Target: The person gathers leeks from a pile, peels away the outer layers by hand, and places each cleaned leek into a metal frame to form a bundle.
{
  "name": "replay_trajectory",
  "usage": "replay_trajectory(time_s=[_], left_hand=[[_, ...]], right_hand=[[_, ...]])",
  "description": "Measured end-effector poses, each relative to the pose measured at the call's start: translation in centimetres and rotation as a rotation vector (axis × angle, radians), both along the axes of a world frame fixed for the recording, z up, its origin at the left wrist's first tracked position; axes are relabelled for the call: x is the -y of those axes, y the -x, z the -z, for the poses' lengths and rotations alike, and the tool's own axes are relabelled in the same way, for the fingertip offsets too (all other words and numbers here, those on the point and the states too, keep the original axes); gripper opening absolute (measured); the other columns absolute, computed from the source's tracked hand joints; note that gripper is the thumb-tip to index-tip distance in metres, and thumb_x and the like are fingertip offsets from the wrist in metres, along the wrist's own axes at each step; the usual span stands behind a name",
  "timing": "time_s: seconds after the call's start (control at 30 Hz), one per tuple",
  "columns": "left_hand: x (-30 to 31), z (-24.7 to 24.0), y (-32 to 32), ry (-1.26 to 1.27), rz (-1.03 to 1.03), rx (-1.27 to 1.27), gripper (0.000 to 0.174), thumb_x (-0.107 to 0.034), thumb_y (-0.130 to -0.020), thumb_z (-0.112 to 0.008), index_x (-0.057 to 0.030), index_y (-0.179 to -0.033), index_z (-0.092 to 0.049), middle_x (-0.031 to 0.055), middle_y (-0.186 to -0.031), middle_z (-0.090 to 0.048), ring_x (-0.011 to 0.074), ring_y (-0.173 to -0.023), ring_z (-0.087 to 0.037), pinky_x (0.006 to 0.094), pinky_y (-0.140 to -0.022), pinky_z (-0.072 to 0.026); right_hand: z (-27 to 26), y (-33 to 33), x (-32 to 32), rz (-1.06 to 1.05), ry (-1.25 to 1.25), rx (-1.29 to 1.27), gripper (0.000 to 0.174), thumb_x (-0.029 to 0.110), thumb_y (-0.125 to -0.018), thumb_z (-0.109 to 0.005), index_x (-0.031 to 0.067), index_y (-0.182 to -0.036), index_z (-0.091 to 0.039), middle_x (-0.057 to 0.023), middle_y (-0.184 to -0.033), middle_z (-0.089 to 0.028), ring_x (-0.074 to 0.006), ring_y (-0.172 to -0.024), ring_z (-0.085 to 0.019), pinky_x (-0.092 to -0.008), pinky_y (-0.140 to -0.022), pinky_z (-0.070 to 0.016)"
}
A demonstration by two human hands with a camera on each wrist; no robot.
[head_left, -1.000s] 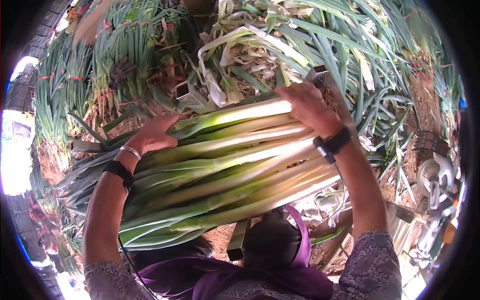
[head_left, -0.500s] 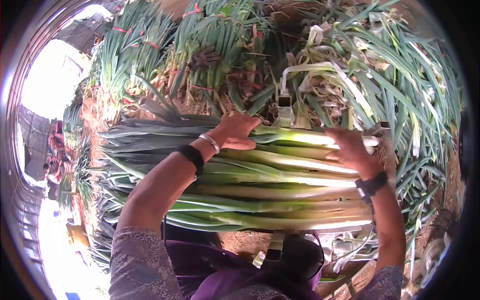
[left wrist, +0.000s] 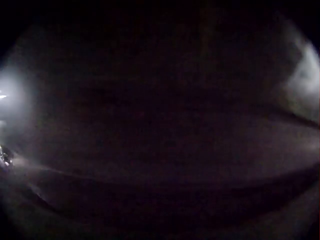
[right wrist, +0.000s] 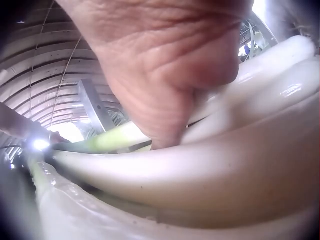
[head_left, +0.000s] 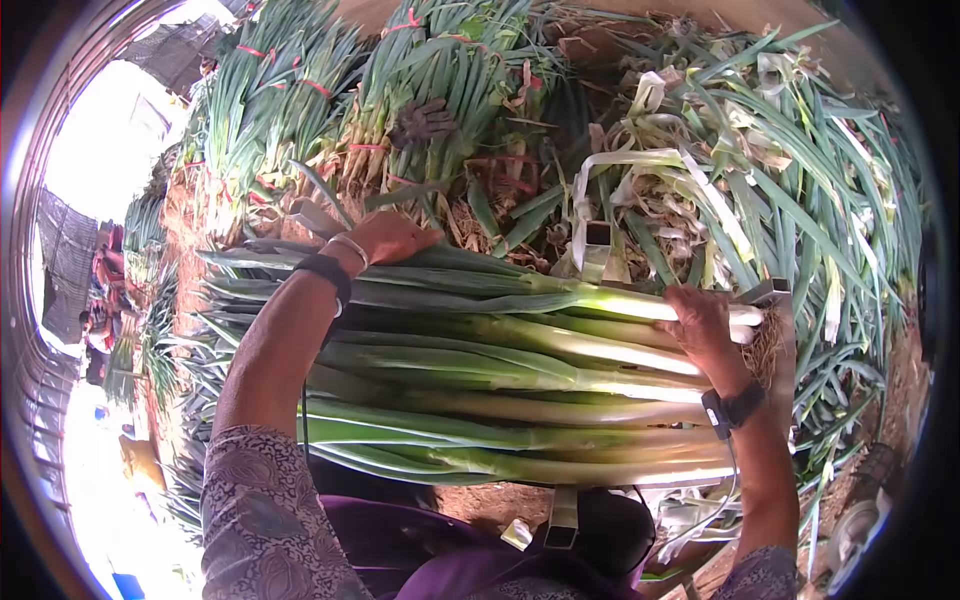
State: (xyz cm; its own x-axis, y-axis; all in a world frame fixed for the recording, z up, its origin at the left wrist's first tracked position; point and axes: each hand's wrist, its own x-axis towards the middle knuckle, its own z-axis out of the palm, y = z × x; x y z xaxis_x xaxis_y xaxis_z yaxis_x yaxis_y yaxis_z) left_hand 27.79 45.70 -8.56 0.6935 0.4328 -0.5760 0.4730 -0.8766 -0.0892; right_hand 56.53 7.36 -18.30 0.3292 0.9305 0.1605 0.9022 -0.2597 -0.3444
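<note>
Large green onions (head_left: 560, 330) lie side by side across a metal stand, green leaves to the left and white ends to the right. My right hand (head_left: 700, 318) grips a far stalk near its white end. In the right wrist view, the thumb (right wrist: 167, 132) of that hand presses down between pale stalks (right wrist: 200, 180). At the far left edge of the pile, my left hand (head_left: 395, 238) rests over the dark leaves, its fingers mostly hidden. The left wrist view is almost black.
Square metal posts (head_left: 597, 240) rise along the far side of the stand. Behind them are bundles of green onions (head_left: 300, 90) with red ties, a dark glove (head_left: 425, 122) on one bundle, and a heap of trimmed leaves (head_left: 760, 160) at the right.
The head view has swung leftward. My left hand has slid left along the leaves, away from the right hand. My right hand stays by the white ends.
</note>
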Motion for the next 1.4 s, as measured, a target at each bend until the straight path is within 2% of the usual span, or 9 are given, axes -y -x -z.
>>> replay_trajectory(time_s=[0.3,0.63,0.73,0.83,0.93,1.2,1.3,1.33,1.4], left_hand=[[0.7,-3.2,3.9,-0.179,0.203,0.046,0.048,-0.048,-0.099,-0.037,-0.0120,-0.082,-0.065,0.0138,-0.072,-0.065,0.0339,-0.073,-0.065,0.0463,-0.068,-0.0494],[3.8,-5.4,2.7,-0.172,-0.207,-0.159,0.087,-0.068,-0.093,-0.014,-0.0024,-0.086,-0.072,0.0156,-0.092,-0.069,0.0340,-0.097,-0.065,0.0501,-0.092,-0.0432],[4.1,-5.0,2.4,-0.261,-0.066,-0.245,0.078,-0.065,-0.095,-0.021,-0.0083,-0.081,-0.073,0.0127,-0.078,-0.069,0.0344,-0.091,-0.066,0.0508,-0.093,-0.0422],[5.5,-6.8,2.8,-0.294,0.010,-0.256,0.091,-0.070,-0.092,-0.010,-0.0047,-0.091,-0.073,0.0137,-0.095,-0.070,0.0327,-0.106,-0.060,0.0562,-0.109,-0.0156],[6.6,-8.1,2.4,-0.338,0.059,-0.311,0.089,-0.072,-0.091,-0.014,-0.0062,-0.088,-0.074,0.0125,-0.092,-0.070,0.0305,-0.100,-0.063,0.0556,-0.108,-0.0149],[7.9,-8.3,6.1,-0.474,-0.168,0.154,0.054,-0.062,-0.091,-0.042,-0.0159,-0.093,-0.069,0.0138,-0.074,-0.067,0.0319,-0.075,-0.067,0.0494,-0.067,-0.0499],[9.5,-8.8,8.5,-0.638,-0.276,0.332,0.040,-0.054,-0.091,-0.049,-0.0189,-0.098,-0.068,0.0131,-0.073,-0.065,0.0331,-0.071,-0.066,0.0472,-0.062,-0.0513],[9.1,-8.6,9.7,-0.593,-0.298,0.387,0.047,-0.052,-0.094,-0.046,-0.0082,-0.092,-0.063,0.0153,-0.079,-0.065,0.0333,-0.076,-0.067,0.0488,-0.063,-0.0527],[8.9,-8.6,10.5,-0.571,-0.409,0.497,0.041,-0.047,-0.095,-0.046,-0.0091,-0.096,-0.063,0.0177,-0.083,-0.065,0.0372,-0.078,-0.066,0.0503,-0.066,-0.0525]], right_hand=[[-0.8,0.2,-0.2,-0.023,-0.074,0.029,0.040,0.025,-0.064,-0.082,0.0114,-0.092,-0.057,-0.0066,-0.078,-0.061,-0.0305,-0.074,-0.062,-0.0443,-0.068,-0.0427],[-0.3,0.0,0.1,0.017,0.042,-0.038,0.046,0.028,-0.067,-0.081,0.0125,-0.102,-0.057,-0.0055,-0.085,-0.062,-0.0287,-0.080,-0.062,-0.0446,-0.074,-0.0420],[-0.3,0.0,0.1,0.009,0.033,-0.012,0.046,0.029,-0.067,-0.081,0.0122,-0.103,-0.057,-0.0057,-0.084,-0.062,-0.0289,-0.079,-0.062,-0.0448,-0.073,-0.0421],[-0.3,0.1,0.1,0.002,0.019,0.002,0.045,0.029,-0.067,-0.081,0.0121,-0.101,-0.057,-0.0057,-0.083,-0.062,-0.0292,-0.078,-0.062,-0.0453,-0.072,-0.0417],[0.1,-0.2,0.2,0.001,0.004,-0.012,0.043,0.029,-0.067,-0.081,0.0118,-0.098,-0.056,-0.0057,-0.082,-0.061,-0.0297,-0.077,-0.062,-0.0458,-0.071,-0.0412],[-0.2,-0.1,0.2,0.005,-0.031,-0.036,0.041,0.027,-0.066,-0.082,0.0119,-0.094,-0.056,-0.0049,-0.079,-0.061,-0.0288,-0.075,-0.062,-0.0449,-0.070,-0.0408],[-0.1,-0.1,0.3,0.005,-0.046,-0.047,0.041,0.026,-0.065,-0.082,0.0122,-0.093,-0.056,-0.0048,-0.078,-0.061,-0.0285,-0.074,-0.062,-0.0446,-0.070,-0.0408],[-0.4,-0.1,0.3,0.003,-0.043,-0.054,0.041,0.026,-0.064,-0.083,0.0122,-0.093,-0.055,-0.0048,-0.079,-0.061,-0.0285,-0.074,-0.062,-0.0445,-0.070,-0.0408],[-0.2,0.1,0.2,-0.003,-0.048,-0.063,0.042,0.027,-0.065,-0.082,0.0124,-0.093,-0.056,-0.0048,-0.079,-0.061,-0.0285,-0.074,-0.062,-0.0444,-0.070,-0.0408]])
